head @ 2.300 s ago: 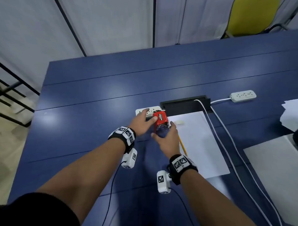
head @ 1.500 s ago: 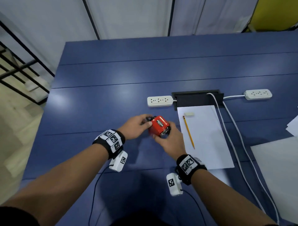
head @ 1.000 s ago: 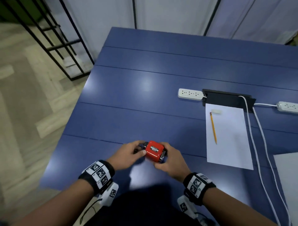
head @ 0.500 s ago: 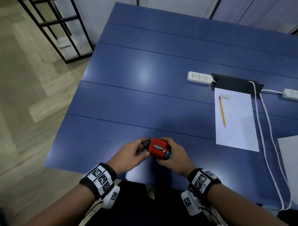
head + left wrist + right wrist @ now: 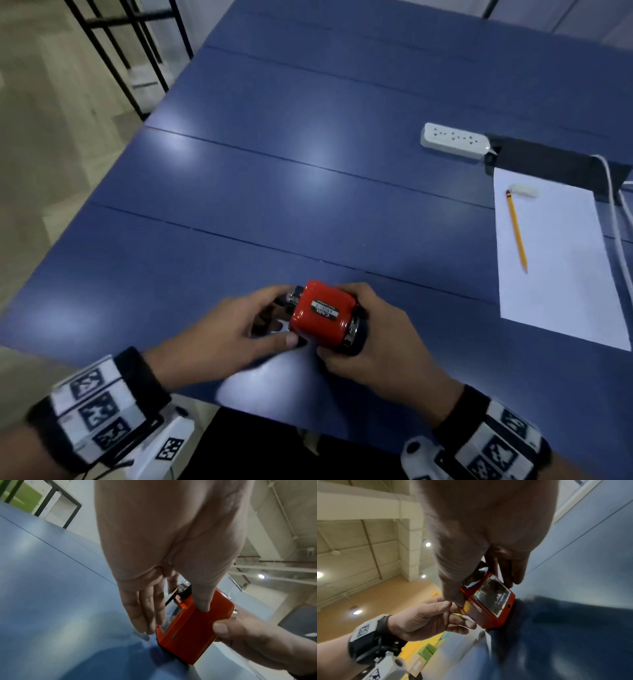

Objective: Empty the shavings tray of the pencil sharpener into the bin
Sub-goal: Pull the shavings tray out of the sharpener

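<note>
A red pencil sharpener (image 5: 322,313) with chrome ends sits low over the blue table (image 5: 308,192), near its front edge, with both hands on it. My left hand (image 5: 274,318) grips its left end, the thumb on the red body (image 5: 202,622) and the fingers lying against the clear shavings tray (image 5: 169,618), which holds shavings. My right hand (image 5: 363,325) holds the right end between thumb and fingers. In the right wrist view the sharpener (image 5: 488,601) shows its labelled face. No bin is in any view.
A white sheet (image 5: 555,260) lies at the right with a yellow pencil (image 5: 516,233) and an eraser (image 5: 524,191) on it. Behind it are a power strip (image 5: 454,140), a black cable box (image 5: 555,164) and white cables (image 5: 616,212). A black metal frame (image 5: 130,51) stands left of the table.
Both hands have brought the sharpener from beside the power strip back to the table's front edge. The head view has swung left and down.
</note>
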{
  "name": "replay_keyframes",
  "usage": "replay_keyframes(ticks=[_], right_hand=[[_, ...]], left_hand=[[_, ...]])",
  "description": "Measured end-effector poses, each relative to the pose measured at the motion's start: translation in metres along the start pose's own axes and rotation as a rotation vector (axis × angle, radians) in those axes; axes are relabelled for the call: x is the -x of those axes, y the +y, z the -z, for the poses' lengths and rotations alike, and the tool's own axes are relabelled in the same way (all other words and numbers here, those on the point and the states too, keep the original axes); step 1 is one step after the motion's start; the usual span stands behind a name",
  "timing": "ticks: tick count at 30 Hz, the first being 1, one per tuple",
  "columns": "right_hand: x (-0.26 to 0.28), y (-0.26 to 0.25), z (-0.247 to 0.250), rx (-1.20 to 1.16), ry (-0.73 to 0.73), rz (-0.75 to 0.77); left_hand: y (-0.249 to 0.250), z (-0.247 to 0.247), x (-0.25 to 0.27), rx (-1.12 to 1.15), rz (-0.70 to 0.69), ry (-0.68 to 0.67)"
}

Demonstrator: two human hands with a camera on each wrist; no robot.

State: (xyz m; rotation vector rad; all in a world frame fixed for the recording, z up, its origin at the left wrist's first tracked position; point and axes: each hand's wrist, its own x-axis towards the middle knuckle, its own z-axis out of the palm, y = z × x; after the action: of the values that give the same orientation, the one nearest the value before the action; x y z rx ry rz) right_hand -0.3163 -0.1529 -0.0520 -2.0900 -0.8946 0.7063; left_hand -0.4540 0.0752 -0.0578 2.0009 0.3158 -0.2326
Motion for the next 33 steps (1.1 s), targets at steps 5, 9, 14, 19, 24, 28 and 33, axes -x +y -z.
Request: replay_keyframes(ticks=[5, 9, 14, 19, 24, 28, 33], right_hand=[[-0.001, 0.006, -0.004, 0.019, 0.020, 0.050], [-0.002, 0.011, -0.007, 0.040, 0.038, 0.057], [0.000, 0.013, -0.010, 0.061, 0.080, 0.059], [0.003, 0.014, -0.019, 0.042, 0.153, 0.043], [0.008, 0.018, -0.037, 0.000, 0.252, 0.064], [0.013, 0.026, -0.043, -0.005, 0.273, 0.059], [0.013, 0.029, -0.042, 0.034, 0.286, 0.075]], left_hand=[[-0.003, -0.002, 0.000, -0.024, -0.041, -0.005], [0.000, -0.003, 0.002, -0.161, -0.051, 0.013], [0.009, -0.010, 0.017, -0.323, -0.065, 0.119], [-0.001, -0.037, 0.031, -0.381, 0.057, 0.378], [-0.004, -0.057, 0.017, -0.353, -0.034, 0.259], [-0.009, -0.051, 0.006, -0.273, -0.131, 0.287], [-0.014, -0.049, 0.001, -0.200, -0.150, 0.353]])
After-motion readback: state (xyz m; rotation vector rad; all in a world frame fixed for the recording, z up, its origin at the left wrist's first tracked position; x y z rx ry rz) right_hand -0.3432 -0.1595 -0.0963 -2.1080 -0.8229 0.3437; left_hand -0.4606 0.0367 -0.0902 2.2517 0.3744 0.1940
